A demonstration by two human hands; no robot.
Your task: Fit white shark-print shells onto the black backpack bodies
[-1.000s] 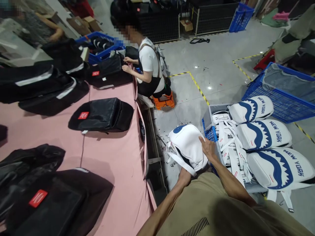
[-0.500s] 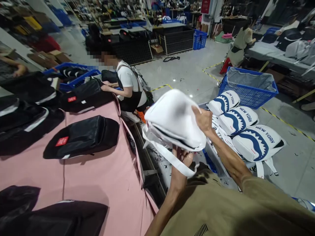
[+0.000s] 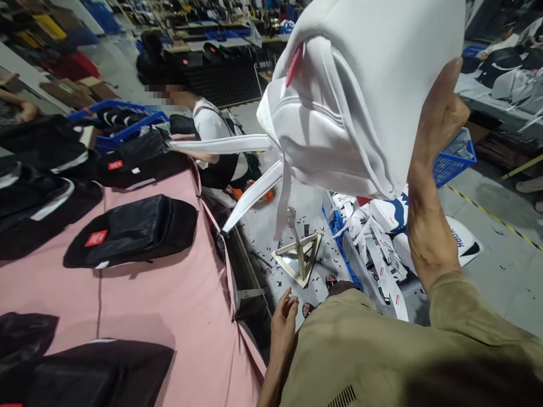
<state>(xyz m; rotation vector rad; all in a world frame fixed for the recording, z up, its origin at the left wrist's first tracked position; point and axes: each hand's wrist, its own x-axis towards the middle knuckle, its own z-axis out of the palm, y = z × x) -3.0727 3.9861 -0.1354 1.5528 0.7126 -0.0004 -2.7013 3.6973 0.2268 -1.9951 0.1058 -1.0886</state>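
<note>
A white backpack point(image 3: 382, 85) with a front pocket, a small red tag and loose white straps hangs raised in front of me. My right hand point(image 3: 441, 118) grips its right side, and part of the fingers is hidden behind the fabric. Low by my body, my left hand point(image 3: 284, 319) is apart from the bag, its fingers loosely bent and holding nothing. Below the bag, a metal stand point(image 3: 299, 260) with a triangular base rests on the floor.
Black bags point(image 3: 131, 229) lie on the pink-covered table point(image 3: 203, 316) at my left. White bags and straps fill a blue crate point(image 3: 339, 232) at my right. Beyond the table, a co-worker point(image 3: 212, 130) bends over a black bag. Scraps litter the floor.
My right hand has lifted the white backpack up and toward me, turning its pocket side into view. My left hand has let go of it and dropped down. The metal stand has come into view.
</note>
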